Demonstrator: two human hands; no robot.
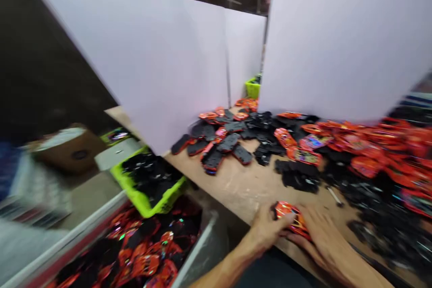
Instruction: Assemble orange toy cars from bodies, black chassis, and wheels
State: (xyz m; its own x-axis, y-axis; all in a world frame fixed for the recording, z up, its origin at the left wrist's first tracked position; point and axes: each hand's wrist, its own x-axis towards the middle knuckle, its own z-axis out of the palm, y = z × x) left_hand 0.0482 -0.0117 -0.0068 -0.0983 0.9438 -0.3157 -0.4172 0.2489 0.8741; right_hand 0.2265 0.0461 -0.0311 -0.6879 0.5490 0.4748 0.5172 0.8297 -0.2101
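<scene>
An orange toy car body (290, 216) with printed markings is held between my two hands, just above the front edge of the wooden table (232, 189). My left hand (265, 229) grips its left end, the thumb over its top. Closed around the right end is my right hand (319, 234), its fingers partly hidden. Beyond my hands, a small pile of black plastic parts (299, 174) lies on the tabletop. To the right sit a heap of orange car bodies (388, 148) and a blurred pile of black parts (381, 207).
White partition boards (175, 54) stand along the table's back. Cars with black undersides up (227, 141) lie before them. On the left, a yellow-green crate (148, 207) of black parts rests over a large bin (199, 243) of orange cars. A cardboard box (72, 153) stands farther left.
</scene>
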